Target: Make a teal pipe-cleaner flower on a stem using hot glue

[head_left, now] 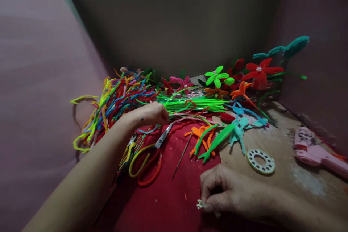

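Observation:
My left hand point(156, 113) reaches over the heap of pipe cleaners with its fingers curled downward. Its fingertips face away from me, and whatever they pinch is hidden. Just beyond it lies a bundle of bright green pipe cleaners point(201, 104) in clear wrap. Low in front, my right hand point(221, 190) pinches a small bunch of pale flower stamens point(200, 204) between thumb and fingers. Scissors point(153, 159) with yellow and red handles rest on the red cloth point(174, 195), beside yellow-and-black pliers point(131, 152). A thin dark stick point(182, 154) lies right of the scissors.
Mixed pipe cleaners point(114, 105) are piled at left. Fuzzy flowers, one green point(216, 76) and one red point(259, 69), stand at the back. Orange point(201, 134), green point(221, 139) and turquoise pieces point(239, 130) lie mid-table. Rightward are a white ring point(261, 161) and a pink glue gun point(312, 152).

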A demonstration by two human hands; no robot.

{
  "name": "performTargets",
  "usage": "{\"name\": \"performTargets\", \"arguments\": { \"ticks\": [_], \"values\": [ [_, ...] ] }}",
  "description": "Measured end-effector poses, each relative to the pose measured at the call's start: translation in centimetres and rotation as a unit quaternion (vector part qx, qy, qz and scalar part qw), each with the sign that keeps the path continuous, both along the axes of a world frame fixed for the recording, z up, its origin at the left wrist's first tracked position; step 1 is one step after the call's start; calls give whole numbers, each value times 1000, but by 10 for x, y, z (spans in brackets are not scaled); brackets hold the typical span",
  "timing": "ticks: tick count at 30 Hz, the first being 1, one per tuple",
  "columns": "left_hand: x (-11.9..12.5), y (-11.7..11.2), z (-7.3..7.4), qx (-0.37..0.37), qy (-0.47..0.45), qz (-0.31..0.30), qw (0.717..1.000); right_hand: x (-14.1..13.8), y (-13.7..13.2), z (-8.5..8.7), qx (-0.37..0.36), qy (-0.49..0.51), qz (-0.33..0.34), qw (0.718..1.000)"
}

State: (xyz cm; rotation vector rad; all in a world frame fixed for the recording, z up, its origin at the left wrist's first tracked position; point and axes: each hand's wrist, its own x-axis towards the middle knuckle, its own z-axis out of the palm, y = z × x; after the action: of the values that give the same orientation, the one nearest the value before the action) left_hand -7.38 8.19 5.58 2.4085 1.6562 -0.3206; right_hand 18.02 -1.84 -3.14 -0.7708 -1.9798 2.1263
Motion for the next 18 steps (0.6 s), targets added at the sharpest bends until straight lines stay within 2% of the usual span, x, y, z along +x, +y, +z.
{"name": "performTargets", "arguments": {
  "ticks": [3, 6, 10, 18],
  "values": [
    [-8, -13, -16, -12, 54, 29, 998, 0, -1, 1, 2, 5, -4, 1000],
    [-15, -15, -24, 29, 94, 63, 993, 0, -2, -1, 2, 11, -5, 1000],
    [-27, -6, -24, 80, 114, 89, 986, 1, -3, -4, 2, 15, -4, 1000],
    [-45, 14, -30, 119, 83, 94, 985, 1, -2, -5, 13, 14, -1, 1000]
  ]
}}
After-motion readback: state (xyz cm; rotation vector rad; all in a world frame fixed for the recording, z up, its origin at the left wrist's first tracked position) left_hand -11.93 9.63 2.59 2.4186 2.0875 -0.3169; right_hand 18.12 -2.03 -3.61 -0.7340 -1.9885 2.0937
